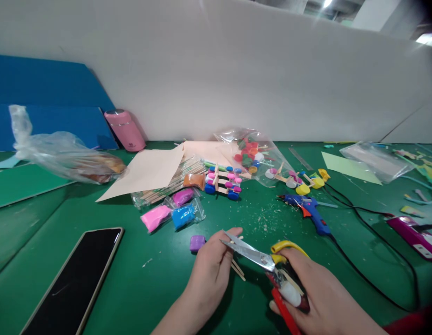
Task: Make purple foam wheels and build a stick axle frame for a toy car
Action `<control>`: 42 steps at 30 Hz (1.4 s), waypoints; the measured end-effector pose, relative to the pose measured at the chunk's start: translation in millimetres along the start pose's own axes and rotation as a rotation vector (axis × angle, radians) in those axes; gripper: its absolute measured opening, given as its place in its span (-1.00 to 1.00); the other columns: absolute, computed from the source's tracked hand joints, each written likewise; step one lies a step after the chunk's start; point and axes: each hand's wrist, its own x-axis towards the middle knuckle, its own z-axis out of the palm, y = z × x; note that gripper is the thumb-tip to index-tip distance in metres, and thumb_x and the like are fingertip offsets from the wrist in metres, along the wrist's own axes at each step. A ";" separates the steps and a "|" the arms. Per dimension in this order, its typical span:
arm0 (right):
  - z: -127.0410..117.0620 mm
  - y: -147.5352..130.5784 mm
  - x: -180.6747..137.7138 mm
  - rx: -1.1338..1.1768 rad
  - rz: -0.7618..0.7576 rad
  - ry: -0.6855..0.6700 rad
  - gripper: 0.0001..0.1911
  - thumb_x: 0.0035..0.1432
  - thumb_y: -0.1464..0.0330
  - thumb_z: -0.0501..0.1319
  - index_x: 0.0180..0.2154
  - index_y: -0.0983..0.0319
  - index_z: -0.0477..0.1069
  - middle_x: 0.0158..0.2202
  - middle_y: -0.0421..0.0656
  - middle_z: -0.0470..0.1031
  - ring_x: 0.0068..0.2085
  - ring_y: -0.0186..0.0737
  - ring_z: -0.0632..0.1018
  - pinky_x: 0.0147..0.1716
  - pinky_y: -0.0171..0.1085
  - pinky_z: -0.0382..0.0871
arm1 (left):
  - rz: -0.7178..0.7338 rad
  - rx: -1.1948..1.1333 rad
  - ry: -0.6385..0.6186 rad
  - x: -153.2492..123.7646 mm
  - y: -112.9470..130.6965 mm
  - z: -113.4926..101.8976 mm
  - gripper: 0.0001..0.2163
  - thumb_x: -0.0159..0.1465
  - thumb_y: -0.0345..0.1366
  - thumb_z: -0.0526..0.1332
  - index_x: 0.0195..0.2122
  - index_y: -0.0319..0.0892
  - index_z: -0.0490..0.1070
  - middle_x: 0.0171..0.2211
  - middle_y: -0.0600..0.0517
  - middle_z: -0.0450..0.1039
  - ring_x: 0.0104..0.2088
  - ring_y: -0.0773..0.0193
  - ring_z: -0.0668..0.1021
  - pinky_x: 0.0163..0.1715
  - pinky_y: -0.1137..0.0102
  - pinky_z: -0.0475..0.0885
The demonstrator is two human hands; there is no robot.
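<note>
My left hand [213,263] is closed around thin wooden sticks [238,270], whose ends poke out beside the palm. My right hand [319,284] grips a pair of scissors [253,255] with one yellow and one red handle. The scissor blades are parted a little, and their tips reach the fingers of my left hand. A white rounded piece and a bit of wood [292,284] show between the handles by my right palm; how they are held is partly hidden. A purple block [197,243] lies just left of my left hand.
A blue glue gun [308,209] with a black cable lies right of centre. Small assembled stick models [223,180] stand at the back. Clay packets [156,217], a phone [74,279], a pink flask [125,130] and a magenta power strip [415,235] lie around, with white crumbs scattered mid-table.
</note>
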 end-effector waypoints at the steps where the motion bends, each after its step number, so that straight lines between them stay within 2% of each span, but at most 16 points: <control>1: 0.0 0.7 0.3 -0.006 0.001 -0.007 -0.60 -0.09 0.25 0.21 -0.18 0.25 0.21 -0.28 -0.03 0.43 -0.31 -0.09 0.48 -0.49 -0.28 0.34 | 0.000 -0.001 0.003 0.1 0.0 0.0 -0.74 0.20 -0.49 -0.02 -0.18 -0.27 0.41 -0.22 -0.11 0.50 -0.19 0.23 0.51 -0.15 0.38 0.39; 10: 3.6 6.3 0.8 -0.083 -0.002 -0.055 -0.58 -0.04 0.14 0.16 -0.21 0.28 0.20 -0.29 0.02 0.41 -0.33 -0.05 0.47 -0.49 -0.23 0.33 | -0.020 -0.029 0.014 -1.0 -0.6 1.0 -0.72 0.20 -0.47 0.00 -0.13 -0.27 0.39 -0.21 -0.13 0.50 -0.18 0.20 0.52 -0.15 0.36 0.39; 14: 4.1 7.0 2.9 -0.098 0.015 -0.064 -0.63 -0.05 0.12 0.17 -0.28 0.24 0.22 -0.34 -0.04 0.42 -0.38 -0.08 0.47 -0.53 -0.26 0.30 | -0.029 -0.014 0.001 -2.0 -1.4 0.8 -0.72 0.20 -0.45 -0.01 -0.11 -0.26 0.38 -0.17 -0.13 0.49 -0.16 0.20 0.51 -0.15 0.34 0.39; 21: 7.7 11.6 5.2 -0.086 -0.026 -0.028 -0.75 0.07 0.14 0.07 -0.33 0.19 0.22 -0.42 -0.14 0.43 -0.44 -0.14 0.47 -0.50 -0.25 0.29 | -0.067 -0.010 -0.038 -3.0 -0.8 -0.3 -0.71 0.22 -0.41 -0.04 -0.10 -0.25 0.37 -0.19 -0.12 0.49 -0.19 0.21 0.50 -0.18 0.35 0.38; 25: 5.6 23.1 9.8 -0.066 0.046 0.071 -0.77 0.07 0.15 0.07 -0.34 0.17 0.23 -0.46 -0.17 0.43 -0.48 -0.17 0.46 -0.52 -0.27 0.28 | -0.105 -0.085 -0.042 -2.5 3.3 -2.0 -0.73 0.22 -0.39 -0.01 -0.15 -0.18 0.41 -0.20 -0.08 0.49 -0.19 0.19 0.48 -0.21 0.36 0.34; 27: 2.8 32.7 14.4 -0.078 0.118 0.149 -0.77 0.07 0.15 0.07 -0.33 0.17 0.24 -0.49 -0.18 0.43 -0.50 -0.17 0.46 -0.53 -0.28 0.29 | -0.195 -0.167 -0.003 -1.2 5.5 -3.4 -0.76 0.20 -0.36 0.04 -0.18 -0.15 0.44 -0.25 -0.05 0.48 -0.22 0.19 0.47 -0.25 0.37 0.32; 29: 0.8 44.9 19.0 -0.125 0.175 0.196 -0.77 0.07 0.15 0.07 -0.34 0.17 0.25 -0.49 -0.17 0.44 -0.51 -0.16 0.47 -0.54 -0.27 0.30 | -0.340 -0.323 0.039 1.2 6.8 -4.6 -0.79 0.19 -0.31 0.08 -0.23 -0.15 0.46 -0.44 0.00 0.45 -0.37 0.25 0.44 -0.39 0.41 0.29; 31: 0.6 59.3 22.0 -0.182 0.229 0.201 -0.77 0.07 0.16 0.06 -0.33 0.18 0.28 -0.44 -0.14 0.46 -0.47 -0.11 0.50 -0.52 -0.24 0.32 | -0.486 -0.583 0.054 4.1 6.9 -5.2 -0.80 0.19 -0.27 0.09 -0.25 -0.18 0.46 -0.64 0.11 0.25 -0.57 0.38 0.32 -0.56 0.47 0.18; 33: 1.6 73.9 22.5 -0.222 0.255 0.201 -0.72 0.03 0.16 0.09 -0.27 0.20 0.30 -0.36 -0.09 0.48 -0.39 -0.06 0.51 -0.45 -0.18 0.36 | -0.585 -0.878 0.035 6.9 6.4 -5.4 -0.80 0.21 -0.28 0.08 -0.24 -0.23 0.43 -0.69 0.20 0.07 -0.67 0.48 0.16 -0.64 0.50 0.04; 36: 1.0 86.0 20.7 -0.238 0.195 0.280 -0.59 -0.01 0.15 0.13 -0.16 0.27 0.29 -0.20 0.00 0.43 -0.24 -0.01 0.49 -0.29 -0.11 0.37 | -0.652 -1.165 0.002 9.3 6.1 -4.9 -0.83 0.22 -0.35 0.07 -0.25 -0.27 0.39 -0.66 0.20 0.08 -0.69 0.54 0.10 -0.64 0.51 -0.02; 39: -1.9 71.5 22.3 -0.148 0.086 0.411 -0.62 0.04 0.16 0.12 -0.14 0.24 0.29 -0.12 -0.01 0.36 -0.15 -0.02 0.44 -0.21 -0.10 0.33 | -0.664 -1.278 -0.027 9.5 7.2 -3.4 -0.84 0.24 -0.37 0.03 -0.25 -0.27 0.37 -0.66 0.18 0.12 -0.71 0.55 0.11 -0.64 0.50 -0.02; 42: 1.9 33.8 32.5 0.186 -0.044 0.409 -0.81 0.11 0.27 0.11 -0.22 0.17 0.32 -0.24 -0.10 0.40 -0.25 -0.16 0.46 -0.28 -0.23 0.36 | -0.672 -1.322 -0.071 8.4 8.3 -1.2 -0.85 0.25 -0.38 0.02 -0.29 -0.27 0.36 -0.66 0.16 0.15 -0.71 0.54 0.14 -0.65 0.50 -0.02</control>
